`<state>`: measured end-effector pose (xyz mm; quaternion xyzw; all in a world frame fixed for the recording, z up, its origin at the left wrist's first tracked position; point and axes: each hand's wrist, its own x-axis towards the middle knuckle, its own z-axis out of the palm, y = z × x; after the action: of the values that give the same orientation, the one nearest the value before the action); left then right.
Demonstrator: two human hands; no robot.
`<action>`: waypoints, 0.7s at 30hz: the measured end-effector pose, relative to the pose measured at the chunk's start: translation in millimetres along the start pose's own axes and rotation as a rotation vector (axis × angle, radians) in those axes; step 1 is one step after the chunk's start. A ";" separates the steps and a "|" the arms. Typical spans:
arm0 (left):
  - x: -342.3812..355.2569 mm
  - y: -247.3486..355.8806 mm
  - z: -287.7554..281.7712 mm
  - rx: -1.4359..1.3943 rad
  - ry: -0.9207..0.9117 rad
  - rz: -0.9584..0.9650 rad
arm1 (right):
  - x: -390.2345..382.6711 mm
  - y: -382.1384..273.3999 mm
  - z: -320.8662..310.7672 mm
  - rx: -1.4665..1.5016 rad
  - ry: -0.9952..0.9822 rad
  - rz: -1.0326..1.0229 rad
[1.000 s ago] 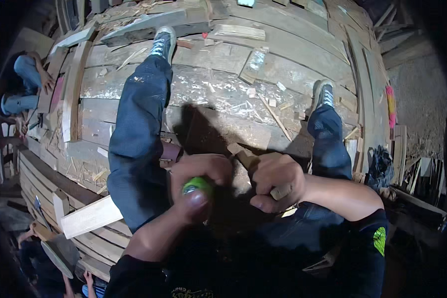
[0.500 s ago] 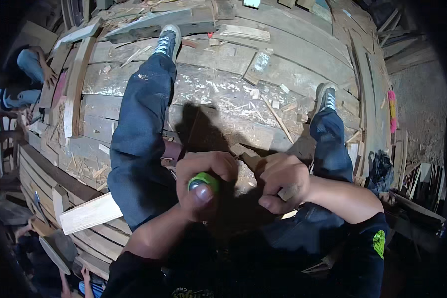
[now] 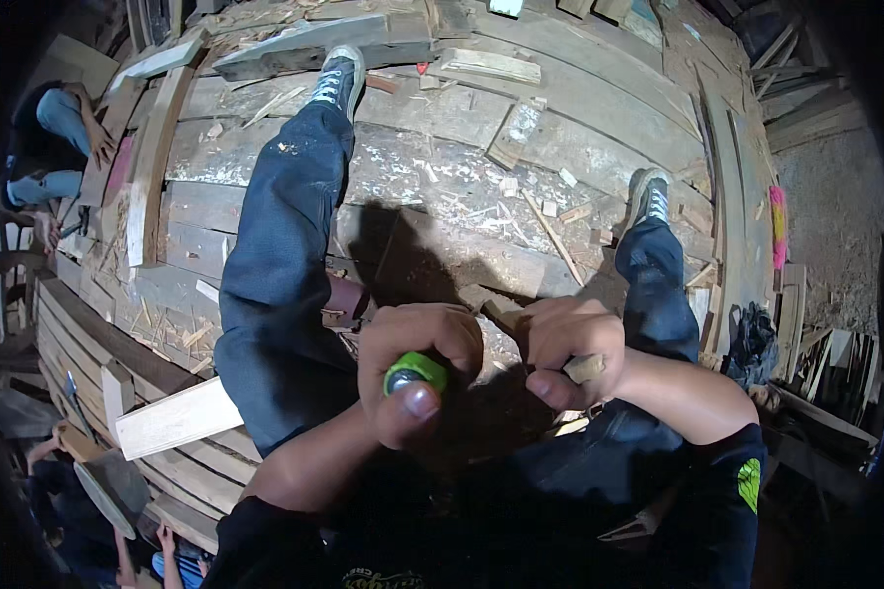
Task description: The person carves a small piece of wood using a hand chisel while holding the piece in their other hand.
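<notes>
My left hand is closed around a bright green handle with a grey rounded end. Its thumb presses on that end, and the rest of the tool is hidden under the fist. Level with it on the right, my right hand is closed around a small wooden piece, whose blunt end pokes out beside the thumb. Beyond the gap between my fists, a brown wood block shows, partly covered by my right hand. Both hands are above my lap, between my spread legs.
Wood chips and offcuts lie on the plank floor. A pale board juts out by my left thigh. A black plastic bag sits at the right. A co-worker's hand rests at the far left; another person works at lower left.
Both fists have shifted slightly right, still holding the same things. The view has moved a little. At the far left, a co-worker's hand with a dark tool has come more into sight.
</notes>
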<state>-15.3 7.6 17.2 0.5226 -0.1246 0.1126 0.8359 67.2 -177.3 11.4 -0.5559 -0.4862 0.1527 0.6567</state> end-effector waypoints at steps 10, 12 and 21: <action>-4.7 18.1 -9.2 -0.035 0.107 0.010 | 1.7 0.9 -1.1 -0.002 -0.006 0.003; -7.1 -7.0 0.5 0.118 0.058 -0.023 | 4.7 -1.9 -1.8 0.037 -0.073 0.011; 1.1 15.9 -8.2 -0.213 0.213 0.040 | 0.3 3.8 -5.0 0.052 0.053 0.002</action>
<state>-18.6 21.9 27.5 0.4136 -0.0567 0.1705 0.8926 72.7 -178.7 8.7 -0.5428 -0.4640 0.1512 0.6835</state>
